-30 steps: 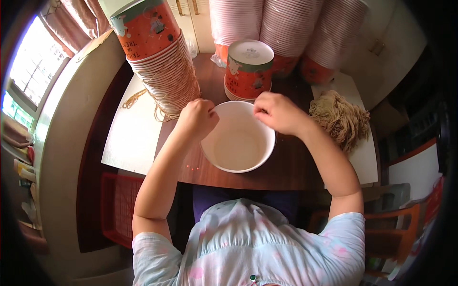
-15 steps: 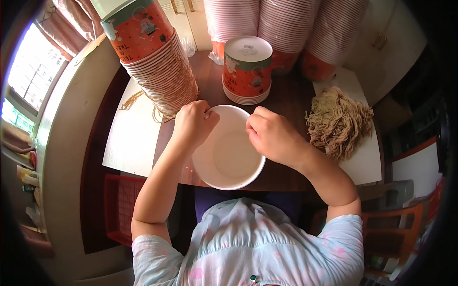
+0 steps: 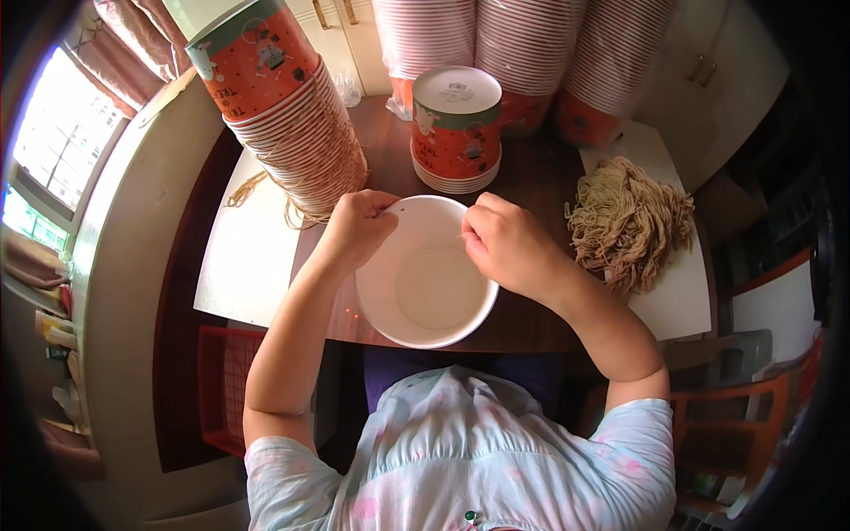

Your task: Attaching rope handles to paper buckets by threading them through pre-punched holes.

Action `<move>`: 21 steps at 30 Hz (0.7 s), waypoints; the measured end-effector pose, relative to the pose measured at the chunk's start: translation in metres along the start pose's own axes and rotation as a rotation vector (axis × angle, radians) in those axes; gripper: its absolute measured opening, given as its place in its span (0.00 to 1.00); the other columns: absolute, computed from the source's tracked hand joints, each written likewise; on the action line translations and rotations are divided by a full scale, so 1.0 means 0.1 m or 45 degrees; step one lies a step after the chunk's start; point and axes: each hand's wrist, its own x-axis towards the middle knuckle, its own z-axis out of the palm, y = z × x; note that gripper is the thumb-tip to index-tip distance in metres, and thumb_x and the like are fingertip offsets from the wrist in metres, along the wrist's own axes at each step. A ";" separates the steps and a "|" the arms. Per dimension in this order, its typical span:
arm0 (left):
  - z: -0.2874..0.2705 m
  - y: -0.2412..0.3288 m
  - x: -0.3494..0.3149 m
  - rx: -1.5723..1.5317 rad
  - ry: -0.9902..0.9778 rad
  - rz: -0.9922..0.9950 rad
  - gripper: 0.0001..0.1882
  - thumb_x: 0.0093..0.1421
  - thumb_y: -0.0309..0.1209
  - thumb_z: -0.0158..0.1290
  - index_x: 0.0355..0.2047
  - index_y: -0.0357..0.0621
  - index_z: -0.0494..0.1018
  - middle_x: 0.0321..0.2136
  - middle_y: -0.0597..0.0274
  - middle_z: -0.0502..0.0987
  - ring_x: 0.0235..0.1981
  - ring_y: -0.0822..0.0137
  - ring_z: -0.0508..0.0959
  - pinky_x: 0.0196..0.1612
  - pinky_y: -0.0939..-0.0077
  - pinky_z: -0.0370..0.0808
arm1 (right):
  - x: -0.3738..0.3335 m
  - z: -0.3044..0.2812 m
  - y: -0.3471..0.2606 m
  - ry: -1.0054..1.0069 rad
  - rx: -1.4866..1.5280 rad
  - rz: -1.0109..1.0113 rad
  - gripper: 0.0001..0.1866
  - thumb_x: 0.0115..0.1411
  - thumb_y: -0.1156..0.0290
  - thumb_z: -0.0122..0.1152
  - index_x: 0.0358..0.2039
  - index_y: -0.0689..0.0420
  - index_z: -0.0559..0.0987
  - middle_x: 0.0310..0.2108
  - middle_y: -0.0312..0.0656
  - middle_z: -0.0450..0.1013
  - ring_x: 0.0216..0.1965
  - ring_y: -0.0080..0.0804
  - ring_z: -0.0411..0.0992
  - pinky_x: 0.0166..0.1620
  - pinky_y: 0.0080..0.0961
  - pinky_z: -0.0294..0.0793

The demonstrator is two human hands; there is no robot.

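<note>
A white-lined paper bucket (image 3: pixel 434 292) stands at the table's near edge, its open mouth facing me. My left hand (image 3: pixel 361 228) is closed on its far left rim, thumb and finger pinching the edge beside a small dark hole. At the right rim my right hand (image 3: pixel 505 239) is closed in a pinch; a short tan tip, seemingly cord, shows at its fingertips. Most of what lies inside that pinch is hidden. Left of the bucket leans a tall stack of orange-and-green printed buckets (image 3: pixel 297 133), upside down, with tan cords hanging around it.
Beyond my hands stands a shorter stack of upturned buckets (image 3: pixel 456 133). Plastic-wrapped bucket stacks (image 3: pixel 522 53) line the back. A heap of tan cords (image 3: pixel 629 226) lies on the right over a white board (image 3: pixel 682 301). Below left is a red plastic crate (image 3: pixel 226 380).
My right hand has shifted slightly right and up along the rim. The left hand stays on its rim with fingers slightly moved, and a hole beside it now shows.
</note>
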 end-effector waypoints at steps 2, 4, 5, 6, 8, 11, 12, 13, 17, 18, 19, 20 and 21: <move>0.02 0.05 -0.05 -0.102 -0.033 -0.035 0.17 0.51 0.24 0.52 0.42 0.31 0.76 0.27 0.65 0.78 0.25 0.78 0.73 0.29 0.84 0.70 | 0.01 -0.03 0.06 -0.005 -0.022 -0.002 0.02 0.50 0.79 0.58 0.24 0.62 0.73 0.26 0.47 0.70 0.28 0.46 0.72 0.31 0.36 0.72; 0.04 0.13 -0.18 -0.198 -0.066 0.013 0.20 0.52 0.23 0.51 0.47 0.31 0.74 0.29 0.64 0.78 0.26 0.79 0.73 0.30 0.85 0.70 | 0.05 -0.08 0.17 0.003 -0.127 -0.077 0.02 0.49 0.79 0.58 0.24 0.61 0.74 0.27 0.47 0.71 0.31 0.46 0.72 0.34 0.36 0.72; 0.04 0.06 -0.19 -0.179 -0.138 -0.006 0.21 0.52 0.23 0.52 0.47 0.30 0.72 0.30 0.64 0.78 0.28 0.80 0.73 0.32 0.86 0.70 | 0.07 -0.14 0.19 0.011 -0.117 -0.063 0.02 0.49 0.78 0.60 0.24 0.61 0.75 0.28 0.45 0.72 0.31 0.45 0.72 0.36 0.37 0.72; 0.07 0.02 -0.24 -0.132 -0.111 -0.009 0.20 0.52 0.24 0.52 0.47 0.30 0.72 0.30 0.64 0.78 0.28 0.80 0.73 0.32 0.86 0.70 | 0.07 -0.16 0.17 0.012 -0.117 -0.060 0.02 0.49 0.78 0.60 0.24 0.61 0.75 0.28 0.45 0.72 0.31 0.45 0.72 0.36 0.37 0.72; 0.18 -0.06 -0.36 -0.143 -0.037 -0.038 0.18 0.55 0.27 0.56 0.45 0.31 0.73 0.30 0.66 0.77 0.28 0.79 0.74 0.31 0.85 0.70 | 0.09 -0.19 0.09 0.197 -0.187 -0.200 0.01 0.50 0.76 0.59 0.24 0.59 0.76 0.29 0.43 0.71 0.33 0.44 0.72 0.37 0.36 0.73; 0.33 -0.13 -0.58 -0.490 0.017 -0.074 0.17 0.62 0.32 0.54 0.47 0.32 0.71 0.31 0.62 0.77 0.28 0.76 0.76 0.29 0.83 0.73 | 0.07 -0.20 -0.22 -0.012 0.139 -0.016 0.03 0.52 0.76 0.61 0.26 0.61 0.78 0.29 0.44 0.71 0.30 0.42 0.72 0.35 0.32 0.72; 0.36 -0.13 -0.63 -0.625 0.018 -0.111 0.17 0.63 0.32 0.52 0.47 0.32 0.70 0.31 0.63 0.77 0.28 0.76 0.76 0.29 0.82 0.74 | 0.04 -0.12 -0.20 -0.093 0.226 0.035 0.04 0.53 0.74 0.61 0.26 0.61 0.78 0.28 0.44 0.72 0.29 0.38 0.73 0.33 0.31 0.72; 0.38 -0.13 -0.67 -0.759 0.019 -0.151 0.16 0.65 0.32 0.50 0.47 0.32 0.70 0.30 0.63 0.77 0.27 0.76 0.76 0.29 0.82 0.74 | 0.02 -0.05 -0.19 -0.201 0.285 0.156 0.04 0.53 0.74 0.61 0.26 0.62 0.78 0.28 0.44 0.72 0.29 0.37 0.73 0.33 0.30 0.72; 0.38 -0.16 -0.72 -0.799 0.009 -0.157 0.14 0.68 0.30 0.43 0.46 0.33 0.72 0.28 0.64 0.77 0.26 0.75 0.77 0.29 0.82 0.75 | 0.03 0.13 -0.17 -0.371 0.481 0.504 0.07 0.54 0.72 0.60 0.27 0.64 0.79 0.26 0.43 0.75 0.29 0.30 0.73 0.33 0.28 0.72; 0.37 -0.18 -0.71 -0.752 0.010 -0.150 0.13 0.67 0.28 0.43 0.45 0.32 0.72 0.28 0.63 0.78 0.26 0.75 0.77 0.29 0.82 0.75 | 0.05 0.16 -0.16 -0.386 0.575 0.595 0.07 0.55 0.72 0.60 0.27 0.64 0.79 0.25 0.42 0.76 0.28 0.27 0.73 0.33 0.27 0.72; 0.36 -0.21 -0.70 -0.752 0.011 -0.151 0.13 0.67 0.28 0.43 0.45 0.32 0.72 0.28 0.63 0.78 0.26 0.75 0.77 0.29 0.82 0.75 | 0.05 0.18 -0.16 -0.387 0.576 0.595 0.07 0.55 0.72 0.60 0.27 0.64 0.79 0.25 0.42 0.76 0.28 0.27 0.73 0.33 0.27 0.72; 0.36 -0.25 -0.69 -0.696 0.025 -0.119 0.13 0.67 0.27 0.44 0.45 0.32 0.73 0.28 0.63 0.78 0.26 0.76 0.77 0.30 0.82 0.75 | 0.06 0.20 -0.16 -0.385 0.588 0.604 0.08 0.55 0.72 0.60 0.27 0.64 0.78 0.25 0.42 0.76 0.28 0.26 0.73 0.33 0.26 0.72; 0.37 -0.27 -0.69 -0.641 0.037 -0.087 0.12 0.66 0.26 0.44 0.45 0.32 0.73 0.28 0.62 0.78 0.26 0.76 0.77 0.30 0.82 0.75 | 0.06 0.21 -0.16 -0.382 0.599 0.615 0.08 0.56 0.72 0.60 0.27 0.65 0.78 0.24 0.42 0.77 0.28 0.24 0.73 0.33 0.26 0.73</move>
